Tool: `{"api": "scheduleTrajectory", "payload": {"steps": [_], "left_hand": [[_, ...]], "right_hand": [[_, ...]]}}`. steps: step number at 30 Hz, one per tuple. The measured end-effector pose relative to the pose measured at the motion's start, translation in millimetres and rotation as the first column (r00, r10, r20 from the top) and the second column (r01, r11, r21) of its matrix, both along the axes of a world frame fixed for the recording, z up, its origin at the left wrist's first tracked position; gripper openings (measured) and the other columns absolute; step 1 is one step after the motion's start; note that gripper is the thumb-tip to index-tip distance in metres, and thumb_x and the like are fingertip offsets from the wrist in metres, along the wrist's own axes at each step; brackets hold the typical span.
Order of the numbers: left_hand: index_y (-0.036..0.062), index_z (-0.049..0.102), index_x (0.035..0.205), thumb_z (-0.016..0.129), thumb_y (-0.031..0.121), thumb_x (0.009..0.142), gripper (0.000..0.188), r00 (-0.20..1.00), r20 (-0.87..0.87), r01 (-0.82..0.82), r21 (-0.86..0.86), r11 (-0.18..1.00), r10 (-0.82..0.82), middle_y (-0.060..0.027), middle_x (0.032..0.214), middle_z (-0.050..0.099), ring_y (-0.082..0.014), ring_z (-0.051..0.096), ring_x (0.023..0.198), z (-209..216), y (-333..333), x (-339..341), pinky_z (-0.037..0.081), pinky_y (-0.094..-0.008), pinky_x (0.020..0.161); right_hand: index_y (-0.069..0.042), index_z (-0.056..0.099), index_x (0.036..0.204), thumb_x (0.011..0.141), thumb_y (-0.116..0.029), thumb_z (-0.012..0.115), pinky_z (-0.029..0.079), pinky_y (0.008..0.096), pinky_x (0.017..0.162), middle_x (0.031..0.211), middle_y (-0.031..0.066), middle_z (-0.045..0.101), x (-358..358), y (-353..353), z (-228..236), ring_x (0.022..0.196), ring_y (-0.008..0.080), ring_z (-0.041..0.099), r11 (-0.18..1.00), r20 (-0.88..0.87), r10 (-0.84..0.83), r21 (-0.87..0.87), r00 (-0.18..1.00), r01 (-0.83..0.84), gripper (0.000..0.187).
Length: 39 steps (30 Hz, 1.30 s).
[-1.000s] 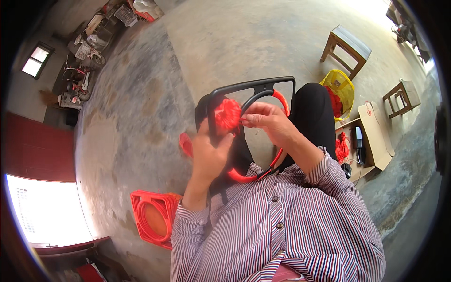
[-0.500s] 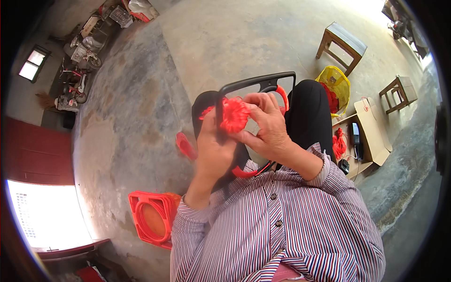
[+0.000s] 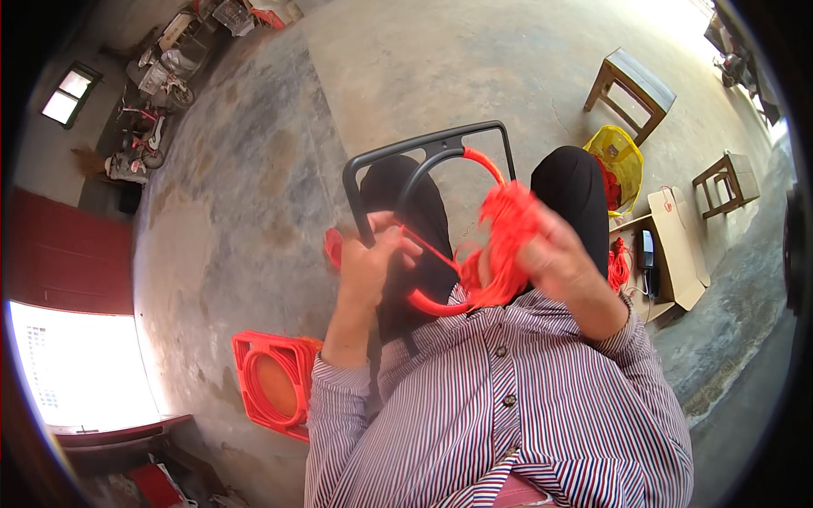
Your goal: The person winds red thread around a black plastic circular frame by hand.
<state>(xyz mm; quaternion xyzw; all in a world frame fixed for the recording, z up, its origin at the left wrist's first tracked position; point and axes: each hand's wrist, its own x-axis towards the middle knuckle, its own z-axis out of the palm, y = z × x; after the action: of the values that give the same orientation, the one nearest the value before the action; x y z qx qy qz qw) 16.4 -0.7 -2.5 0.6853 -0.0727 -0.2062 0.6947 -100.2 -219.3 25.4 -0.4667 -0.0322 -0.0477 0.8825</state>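
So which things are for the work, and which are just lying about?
For the work, it seems:
- black frame with red-and-black ring
- red cord bundle, in the right hand
- red strand, at the left hand
- maybe yellow basket, red stuff inside

Probably just lying about:
- larger stool
- smaller stool

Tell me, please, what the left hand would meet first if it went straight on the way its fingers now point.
Most likely the red string bundle at the right hand, off to the right of the left hand, though depth is unclear here.
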Motion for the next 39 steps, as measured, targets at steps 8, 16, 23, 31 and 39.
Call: {"api": "scheduleTrajectory", "payload": {"steps": [8, 16, 23, 31, 39], "left_hand": [[-0.0021, 0.062, 0.094, 0.061, 0.016, 0.092, 0.019, 1.000, 0.030, 0.004, 0.020, 1.000, -0.004, -0.0126, 0.071, 0.066, -0.0158, 0.061, 0.059, 6, -5, 0, 0.049, -0.0258, 0.057], [-0.0027, 0.065, 0.089, 0.064, 0.006, 0.086, 0.010, 0.930, 0.360, -0.044, 0.302, 0.952, -0.071, -0.0052, 0.091, 0.064, -0.0100, 0.058, 0.072, 18, -18, -11, 0.049, -0.0260, 0.071], [-0.0009, 0.055, 0.123, 0.064, -0.005, 0.081, 0.043, 0.901, 0.434, -0.022, 0.052, 0.998, -0.003, -0.0030, 0.093, 0.063, -0.0086, 0.057, 0.075, -2, -19, -8, 0.048, -0.0240, 0.071], [0.0009, 0.050, 0.130, 0.062, -0.003, 0.080, 0.052, 0.884, 0.466, -0.015, -0.025, 1.000, 0.025, -0.0113, 0.118, 0.060, -0.0167, 0.062, 0.098, 8, -34, -15, 0.050, -0.0298, 0.084], [-0.0040, 0.060, 0.095, 0.062, 0.013, 0.091, 0.018, 0.991, 0.134, -0.006, 0.010, 1.000, 0.005, -0.0130, 0.077, 0.067, -0.0151, 0.060, 0.063, -1, 1, 1, 0.049, -0.0252, 0.062]], "right_hand": [[0.006, 0.058, 0.109, 0.085, -0.032, 0.072, 0.052, 0.0290, 0.069, 0.089, 0.0165, 0.067, 61, -17, -91, 0.078, 0.0153, 0.067, 0.699, -0.171, -0.307, -0.709, 0.936, 0.100, 0.047], [0.005, 0.062, 0.116, 0.089, -0.017, 0.067, 0.046, 0.0323, 0.092, 0.102, 0.0069, 0.066, 93, 7, -51, 0.099, 0.0177, 0.062, 0.959, -0.107, 0.208, -0.174, 0.972, -0.224, 0.035], [0.000, 0.063, 0.108, 0.077, -0.021, 0.074, 0.045, 0.0356, 0.088, 0.104, 0.0075, 0.064, 66, 17, -36, 0.100, 0.0222, 0.059, 0.703, 0.271, -0.282, -0.595, 0.920, 0.391, 0.039], [-0.003, 0.057, 0.116, 0.081, -0.018, 0.070, 0.045, 0.0382, 0.091, 0.112, 0.0098, 0.060, 65, 8, -10, 0.101, 0.0249, 0.056, 0.714, 0.417, -0.364, -0.449, 0.833, 0.537, 0.040], [-0.002, 0.045, 0.129, 0.096, -0.027, 0.059, 0.045, 0.0330, 0.095, 0.114, 0.0098, 0.060, 6, -3, -18, 0.110, 0.0155, 0.057, 0.992, 0.073, 0.117, 0.028, 0.991, -0.119, 0.044]]}}
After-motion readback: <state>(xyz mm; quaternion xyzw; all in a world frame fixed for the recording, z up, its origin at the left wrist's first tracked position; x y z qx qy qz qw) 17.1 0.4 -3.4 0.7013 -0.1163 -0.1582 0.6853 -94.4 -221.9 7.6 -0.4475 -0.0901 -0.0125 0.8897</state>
